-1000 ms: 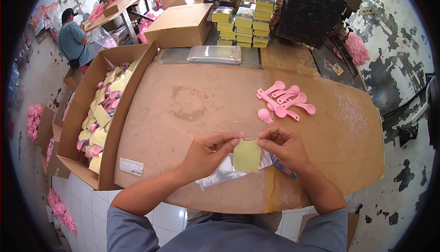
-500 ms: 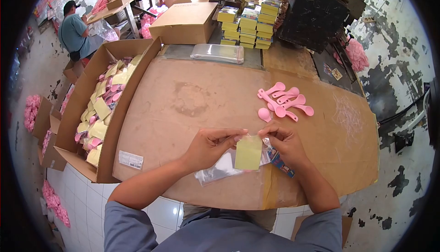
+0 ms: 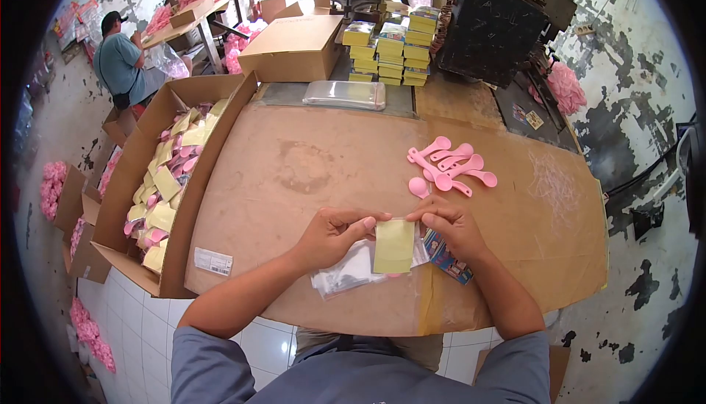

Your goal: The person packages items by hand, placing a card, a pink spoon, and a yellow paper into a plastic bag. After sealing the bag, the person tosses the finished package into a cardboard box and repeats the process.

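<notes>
My left hand and my right hand are both closed in a pinch at the top corners of a small clear plastic bag with a yellow card in it. A bit of pink shows at the bag's lower edge. Beneath, flat clear plastic bags lie on the cardboard-covered table. Partly under my right hand sit several blue printed cards. Beyond my fingers is a loose pile of pink measuring spoons.
At left stands a long carton of filled bags. Behind are a closed cardboard box, a bundle of clear bags, stacked yellow cards and a dark machine. A seated person works at the far left.
Both hands still hold the bag by its top edge, with the fingers slightly shifted. A pink bit now shows below the yellow card. The camera view has shifted a little.
</notes>
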The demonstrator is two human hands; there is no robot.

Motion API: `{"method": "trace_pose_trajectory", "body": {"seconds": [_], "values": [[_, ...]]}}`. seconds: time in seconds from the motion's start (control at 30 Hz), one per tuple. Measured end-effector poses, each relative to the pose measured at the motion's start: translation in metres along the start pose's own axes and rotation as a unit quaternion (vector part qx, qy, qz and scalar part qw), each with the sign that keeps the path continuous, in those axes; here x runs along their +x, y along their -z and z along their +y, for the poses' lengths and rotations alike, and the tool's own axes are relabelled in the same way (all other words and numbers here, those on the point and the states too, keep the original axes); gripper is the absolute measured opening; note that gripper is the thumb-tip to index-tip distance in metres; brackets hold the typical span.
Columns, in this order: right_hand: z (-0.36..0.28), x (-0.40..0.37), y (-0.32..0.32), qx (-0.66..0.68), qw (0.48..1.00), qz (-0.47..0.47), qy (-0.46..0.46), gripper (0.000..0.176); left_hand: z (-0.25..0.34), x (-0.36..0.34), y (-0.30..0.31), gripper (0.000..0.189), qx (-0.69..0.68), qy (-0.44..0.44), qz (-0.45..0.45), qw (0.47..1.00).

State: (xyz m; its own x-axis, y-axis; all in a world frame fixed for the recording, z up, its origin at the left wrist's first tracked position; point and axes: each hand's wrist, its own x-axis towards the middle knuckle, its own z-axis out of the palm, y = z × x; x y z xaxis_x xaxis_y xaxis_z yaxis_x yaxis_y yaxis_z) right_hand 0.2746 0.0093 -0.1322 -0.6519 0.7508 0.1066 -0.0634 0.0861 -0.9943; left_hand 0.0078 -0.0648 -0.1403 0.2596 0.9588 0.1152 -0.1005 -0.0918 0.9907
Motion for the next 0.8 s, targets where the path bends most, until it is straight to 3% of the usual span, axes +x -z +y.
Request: {"method": "trace_pose_trajectory", "body": {"seconds": [0.8], "values": [[0.012, -0.003, -0.006, -0.079, 0.996, 0.023, 0.019, 0.014, -0.003, -0.001, -0.002, 0.029, 0.032, 0.028, 0.006, 0.999]]}}
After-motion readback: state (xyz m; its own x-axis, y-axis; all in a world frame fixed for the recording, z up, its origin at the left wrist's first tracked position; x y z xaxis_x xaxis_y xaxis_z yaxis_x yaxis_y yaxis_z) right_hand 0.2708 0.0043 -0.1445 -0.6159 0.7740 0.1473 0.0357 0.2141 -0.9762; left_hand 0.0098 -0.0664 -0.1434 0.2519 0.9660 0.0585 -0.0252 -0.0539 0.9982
